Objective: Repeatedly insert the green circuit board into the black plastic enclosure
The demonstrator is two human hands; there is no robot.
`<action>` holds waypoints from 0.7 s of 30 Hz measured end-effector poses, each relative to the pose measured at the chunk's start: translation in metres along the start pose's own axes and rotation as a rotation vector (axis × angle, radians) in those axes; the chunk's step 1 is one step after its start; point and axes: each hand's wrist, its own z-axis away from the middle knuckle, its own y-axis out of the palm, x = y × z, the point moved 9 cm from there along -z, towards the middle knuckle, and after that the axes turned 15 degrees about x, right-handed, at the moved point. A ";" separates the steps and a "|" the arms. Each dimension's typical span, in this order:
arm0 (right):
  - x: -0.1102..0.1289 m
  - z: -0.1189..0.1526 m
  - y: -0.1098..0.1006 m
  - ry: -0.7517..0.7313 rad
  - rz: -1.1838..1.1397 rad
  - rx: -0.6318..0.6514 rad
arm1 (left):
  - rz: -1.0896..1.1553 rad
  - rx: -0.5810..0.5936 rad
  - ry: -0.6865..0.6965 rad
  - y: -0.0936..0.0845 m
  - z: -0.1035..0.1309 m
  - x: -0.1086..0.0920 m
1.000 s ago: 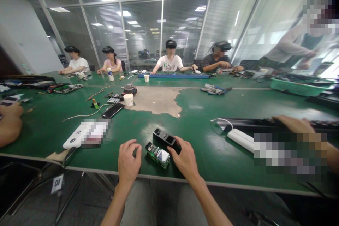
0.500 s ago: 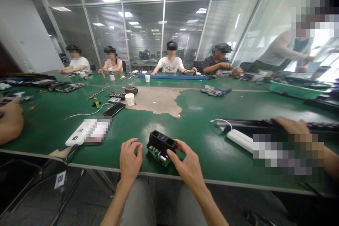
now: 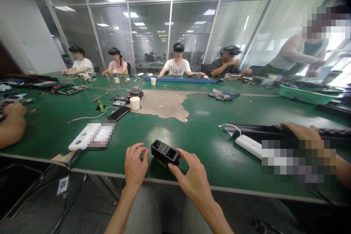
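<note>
The right hand [image 3: 193, 173] pinches the right end of a black housing [image 3: 163, 152], thumb on the near side and forefinger at the far side. The left hand [image 3: 135, 164] is half open, fingers loosely curled and thumb near the forefinger, just left of the housing and apart from it. The housing sits at the near edge of the green tabletop [image 3: 203, 135], between the hands, with a strip of green circuit board [image 3: 161, 162] showing along its near side. Farther left lie a white device [image 3: 80, 139] and a black phone [image 3: 119, 113], with a paper cup [image 3: 135, 103] beyond. To the right is a long white case [image 3: 248, 145] with a cable.
</note>
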 end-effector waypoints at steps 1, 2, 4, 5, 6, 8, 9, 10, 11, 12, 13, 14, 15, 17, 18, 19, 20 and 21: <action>0.000 0.001 0.001 -0.008 0.005 0.002 | 0.000 -0.001 0.002 0.000 0.000 0.000; 0.000 0.002 0.003 -0.010 0.009 0.008 | 0.000 -0.004 0.003 -0.001 0.000 -0.001; -0.004 0.003 0.008 0.001 0.012 0.028 | -0.001 -0.007 -0.001 -0.001 0.000 -0.001; -0.007 0.004 0.011 0.012 0.013 0.039 | 0.000 -0.007 -0.002 -0.001 0.000 -0.001; -0.011 0.005 0.013 0.023 0.013 0.049 | 0.001 -0.005 -0.002 -0.001 0.000 -0.001; -0.018 0.009 0.018 0.035 0.013 0.064 | 0.003 -0.005 0.000 0.000 0.000 -0.001; -0.021 0.011 0.020 0.036 0.014 0.068 | 0.003 -0.004 0.001 0.000 0.000 -0.001; -0.024 0.014 0.021 0.033 0.015 0.068 | 0.002 -0.003 0.002 0.001 0.000 0.000; -0.026 0.017 0.021 0.025 0.018 0.065 | 0.000 -0.002 0.002 0.001 0.000 0.000; -0.027 0.020 0.022 0.014 0.021 0.059 | -0.002 -0.002 0.002 0.001 -0.001 0.000; -0.027 0.022 0.021 0.003 0.023 0.047 | -0.004 -0.003 0.003 0.002 -0.001 0.000; -0.027 0.024 0.020 -0.005 0.024 0.030 | -0.006 -0.004 0.005 0.002 -0.001 0.000; -0.027 0.025 0.019 -0.008 0.023 0.013 | -0.007 -0.006 0.006 0.002 -0.001 0.000; -0.026 0.026 0.019 0.003 0.012 -0.009 | -0.007 -0.010 0.010 0.002 -0.001 0.000; -0.026 0.025 0.020 0.015 0.003 -0.007 | -0.008 -0.010 0.011 0.002 -0.001 0.000; -0.027 0.023 0.022 0.029 -0.005 0.004 | -0.009 -0.010 0.012 0.002 -0.001 -0.001; -0.028 0.021 0.024 0.041 -0.013 0.018 | -0.010 -0.009 0.012 0.002 -0.001 -0.001; -0.029 0.019 0.026 0.049 -0.018 0.031 | -0.013 -0.009 0.011 0.002 -0.001 -0.001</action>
